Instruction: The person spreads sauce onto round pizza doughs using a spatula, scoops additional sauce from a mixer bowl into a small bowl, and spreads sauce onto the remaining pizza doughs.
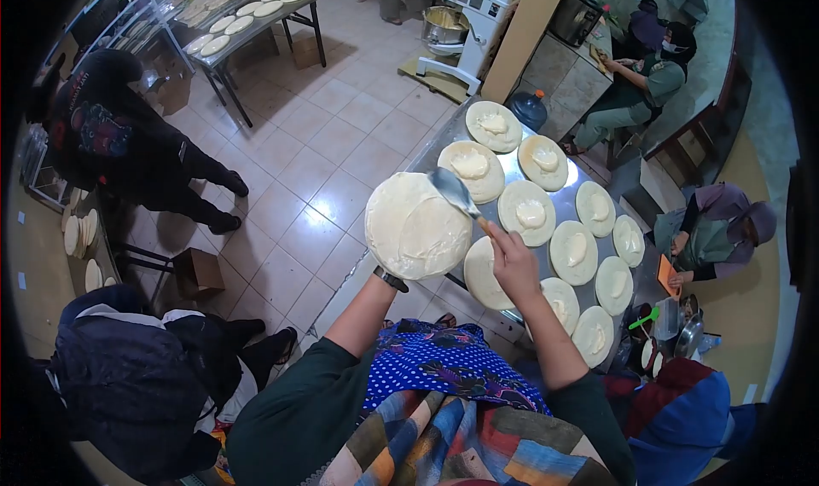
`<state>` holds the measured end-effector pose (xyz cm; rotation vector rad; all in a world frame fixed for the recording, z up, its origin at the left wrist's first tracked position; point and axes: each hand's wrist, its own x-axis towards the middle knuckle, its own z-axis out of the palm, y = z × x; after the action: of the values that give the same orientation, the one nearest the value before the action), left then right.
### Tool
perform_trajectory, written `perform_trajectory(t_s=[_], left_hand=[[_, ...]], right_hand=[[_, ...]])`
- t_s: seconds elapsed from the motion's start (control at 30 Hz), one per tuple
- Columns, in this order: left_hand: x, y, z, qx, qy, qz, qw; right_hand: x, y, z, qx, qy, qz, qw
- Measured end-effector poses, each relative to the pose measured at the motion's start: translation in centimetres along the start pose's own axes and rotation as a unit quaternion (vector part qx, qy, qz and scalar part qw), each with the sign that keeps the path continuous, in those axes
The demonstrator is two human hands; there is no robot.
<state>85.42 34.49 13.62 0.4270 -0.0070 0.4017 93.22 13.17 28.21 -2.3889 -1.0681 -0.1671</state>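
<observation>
White cream [409, 217] is smeared over nearly the whole top of the dough round [378, 245], which is up in front of the person, beside the metal table [564, 206], not resting on it. Left hand: hidden beneath the round, apparently propping it from below; a dark band [391, 280] shows at the wrist, finger pose can't be told. Right hand [514, 263]: fingers closed round the handle of a big spoon [452, 189], its bowl over the round's far right edge. Top-down wide view, so can't say for sure whether the bowl touches the cream or hovers just above. Step in hand, my read: spreading, close to done on this piece. Next move calls for light strokes to even out the rim, left hand holding level, then setting it down. Most other rounds [589, 243] carry an unspread dollop [529, 213], so more of the same seems left.
</observation>
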Motion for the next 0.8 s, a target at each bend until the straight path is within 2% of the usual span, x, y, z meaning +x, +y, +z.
perform_trajectory(t_s=[0.03, 0.1, 0.2, 0.27, 0.3, 0.37, 0.4, 0.47, 0.5, 0.57, 0.6, 0.67, 0.73, 0.8], left_hand=[[0.4, 0.1, -0.1, 0.000, 0.001, 0.003, 1.000], [0.9, 0.7, -0.2, 0.002, 0.005, 0.009, 1.000], [2.1, 1.1, -0.5, 0.005, 0.010, 0.015, 1.000], [1.8, 1.9, -0.9, 0.009, 0.014, 0.017, 1.000], [1.5, 2.3, -1.2, 0.011, 0.014, 0.018, 1.000], [1.3, 2.3, -1.3, 0.015, 0.015, 0.014, 1.000], [1.8, 2.1, -1.1, 0.017, 0.016, 0.011, 1.000], [2.0, 0.8, -0.5, 0.019, 0.017, 0.006, 1.000], [2.0, 0.1, -0.3, 0.020, 0.017, 0.004, 1.000], [2.1, -0.6, 0.1, 0.024, 0.015, 0.007, 1.000], [2.1, -0.3, 0.0, 0.026, 0.015, 0.011, 0.999], [0.2, 0.7, -0.8, 0.029, 0.018, 0.018, 0.999], [1.0, 0.4, -0.6, 0.033, 0.023, 0.018, 0.999], [0.7, -0.5, -0.3, 0.037, 0.028, 0.018, 0.999]], right_hand=[[-1.0, 0.0, -0.1, -0.001, -0.001, -0.002, 1.000], [-3.7, -0.3, -0.2, 0.064, -0.018, 0.075, 0.995], [-8.6, -1.0, 1.2, 0.143, 0.006, 0.057, 0.988], [-10.6, -1.6, 1.9, 0.274, -0.095, 0.086, 0.953], [-10.4, -1.8, 1.3, 0.274, -0.094, 0.087, 0.953], [-9.3, -2.2, -0.3, 0.384, -0.224, 0.199, 0.873], [-8.1, -2.1, 0.1, 0.385, -0.223, 0.203, 0.872], [-6.1, -1.6, 1.9, 0.426, -0.079, 0.273, 0.859], [-6.4, -1.8, 3.1, 0.425, -0.078, 0.274, 0.859], [-6.2, -3.1, 4.8, 0.406, -0.054, 0.156, 0.899], [-6.3, -3.5, 4.2, 0.407, -0.056, 0.154, 0.899], [-6.7, -4.6, 2.1, 0.418, -0.275, 0.112, 0.859], [-5.1, -4.3, 1.7, 0.424, -0.273, 0.138, 0.852], [-2.5, -2.9, 2.5, 0.401, -0.098, 0.236, 0.879]])
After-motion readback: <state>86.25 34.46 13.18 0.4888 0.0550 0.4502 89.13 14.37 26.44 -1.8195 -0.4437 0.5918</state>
